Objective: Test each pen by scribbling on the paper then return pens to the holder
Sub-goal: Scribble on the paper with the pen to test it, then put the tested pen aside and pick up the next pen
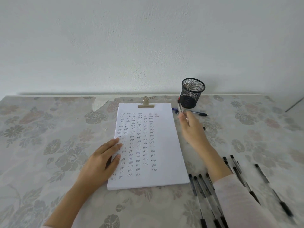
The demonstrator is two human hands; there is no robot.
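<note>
A white sheet of paper (pixel 158 145) covered in rows of small handwritten words lies clipped at its top in the middle of the table. My left hand (pixel 102 159) presses flat on the paper's left edge. My right hand (pixel 191 129) pinches a clear pen (pixel 179 105) with a red end, held upright just left of the black mesh holder (pixel 192 92). Several black pens (pixel 204 188) lie in a row at the lower right, partly hidden by my right sleeve. Behind my right hand lie a black-capped pen (pixel 199 113) and a blue-capped pen (pixel 175 109).
A flowered cloth (pixel 49 145) covers the table, which ends at a white wall (pixel 131 46) just behind the holder. A brass clip (pixel 146 103) holds the top of the paper. A thin grey rod (pixel 294 105) lies at the far right.
</note>
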